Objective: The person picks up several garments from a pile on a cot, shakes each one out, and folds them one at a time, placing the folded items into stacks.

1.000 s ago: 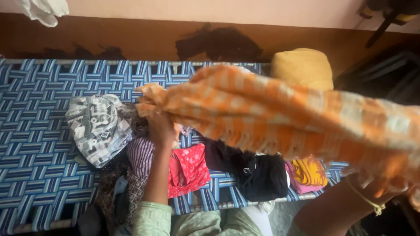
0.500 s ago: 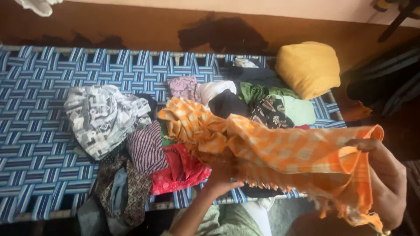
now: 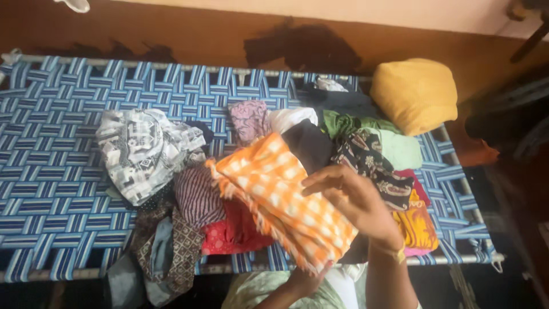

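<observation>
Between your hands runs the orange checked cloth [image 3: 280, 197], folded. Your left hand [image 3: 306, 280] is mostly hidden beneath its lower edge, so its grip can't be told. Your right hand [image 3: 351, 197] pinches its upper right edge. Behind them, loose clothes [image 3: 148, 154] heap on the cot [image 3: 51, 189].

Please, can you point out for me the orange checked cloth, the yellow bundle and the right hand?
Orange checked cloth [image 3: 274, 189], head view, middle of its folded top face.
Yellow bundle [image 3: 416, 92], head view, centre of its rounded top.
Right hand [image 3: 349, 197], head view, back of the hand.
</observation>
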